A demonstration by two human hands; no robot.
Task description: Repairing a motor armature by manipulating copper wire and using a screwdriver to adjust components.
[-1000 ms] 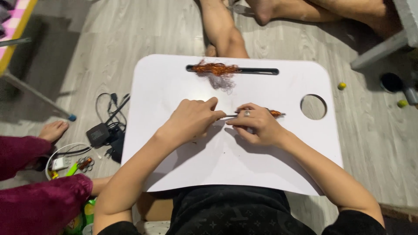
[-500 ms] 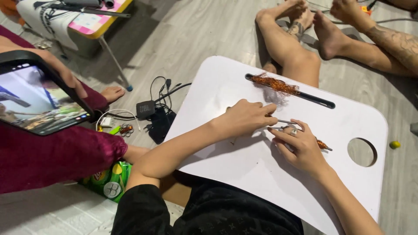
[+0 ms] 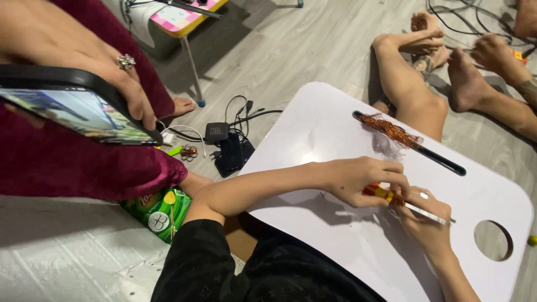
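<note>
a grey wood-look floor fills the view from above. on it sits a white lap tray with rounded corners, a long black slot along its far edge and a round hole near its right end. the person wearing the camera sits behind the tray in a black top, both forearms reaching over it. to the left, another person in dark red clothing holds a tablet with a lit screen, their ringed hand gripping its edge. at the far right, another person's bare legs and feet rest on the floor just beyond the tray. a pink and yellow table stands at the top. between the tablet and the tray lie a small black box with cables, and a green snack bag sits by the person's left elbow. a tuft of thin copper wire lies over the slot on the tray. the left hand is curled closed, fingers pinching the red and yellow end of a slim tool. the right hand grips the tool's silver end, fingers wrapped around it. the tool lies between both hands, just above the tray's middle, near the hole.
</note>
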